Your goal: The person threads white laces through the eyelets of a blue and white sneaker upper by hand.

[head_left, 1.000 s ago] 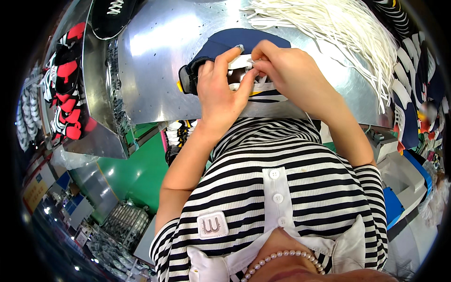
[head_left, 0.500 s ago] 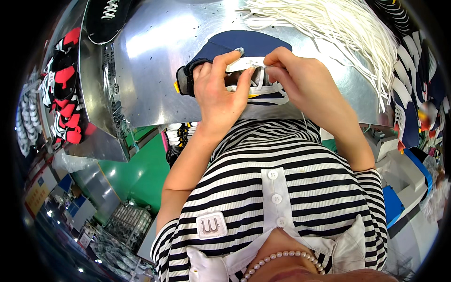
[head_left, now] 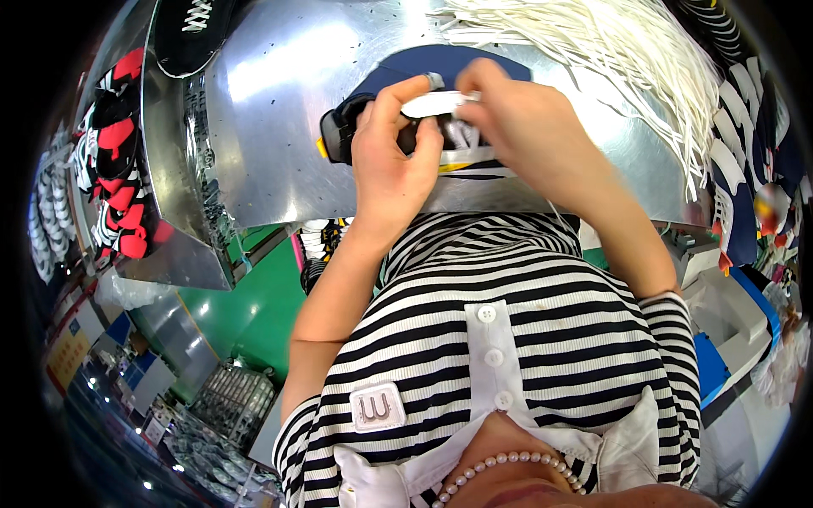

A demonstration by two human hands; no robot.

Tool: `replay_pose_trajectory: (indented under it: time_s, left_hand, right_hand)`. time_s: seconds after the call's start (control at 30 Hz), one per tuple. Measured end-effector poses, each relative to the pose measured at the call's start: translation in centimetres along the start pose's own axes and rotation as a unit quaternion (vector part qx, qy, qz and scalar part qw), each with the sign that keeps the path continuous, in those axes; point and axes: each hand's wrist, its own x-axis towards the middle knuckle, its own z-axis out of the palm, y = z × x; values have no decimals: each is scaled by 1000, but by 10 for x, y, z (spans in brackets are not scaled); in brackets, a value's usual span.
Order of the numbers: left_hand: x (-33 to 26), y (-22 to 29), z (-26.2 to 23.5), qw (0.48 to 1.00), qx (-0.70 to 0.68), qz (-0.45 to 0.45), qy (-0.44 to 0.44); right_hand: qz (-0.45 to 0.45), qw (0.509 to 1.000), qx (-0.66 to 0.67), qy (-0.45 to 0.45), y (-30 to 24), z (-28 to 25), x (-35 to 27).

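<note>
A black-and-white striped shirt with a white button strip (head_left: 491, 356) was seen closest, at the bottom of the view. Just past it, two bare arms were stretched up to a shiny silver metal surface (head_left: 279, 110).

A dark navy blue shoe with a black heel and a bit of yellow on its side (head_left: 385, 93) was found lying at the near edge of that surface, right in front of the shirt. The left hand (head_left: 391, 165) was wrapped around the shoe's heel end, with the thumb and fingers closed on it. The right hand (head_left: 525, 127) was laid over the top of the shoe, and a flat white lace (head_left: 432, 103) was pinched in its fingertips. The lace was also touched by the left fingertips, so both hands were brought close together over the shoe.

Farther back on the right, a big loose bundle of long white laces (head_left: 610, 42) was spread over the surface. Far off on the left, a black shoe with white laces (head_left: 190, 30) and a row of red and black shoes (head_left: 118, 186) were lined up.
</note>
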Motion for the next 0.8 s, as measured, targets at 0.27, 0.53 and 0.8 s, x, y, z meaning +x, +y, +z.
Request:
replay_pose_trajectory:
  time_s: [0.27, 0.53, 0.8]
  left_hand:
    - [23, 10, -2, 964, -245, -103, -5]
    - [1, 28, -36, 984, 153, 79, -49]
    - [27, 11, -3, 968, 199, 153, 3]
  right_hand:
    - [124, 990, 41, 52, 17, -12, -38]
    - [67, 981, 96, 157, 39, 22, -39]
    - [-121, 971, 155, -139, 8, -12, -82]
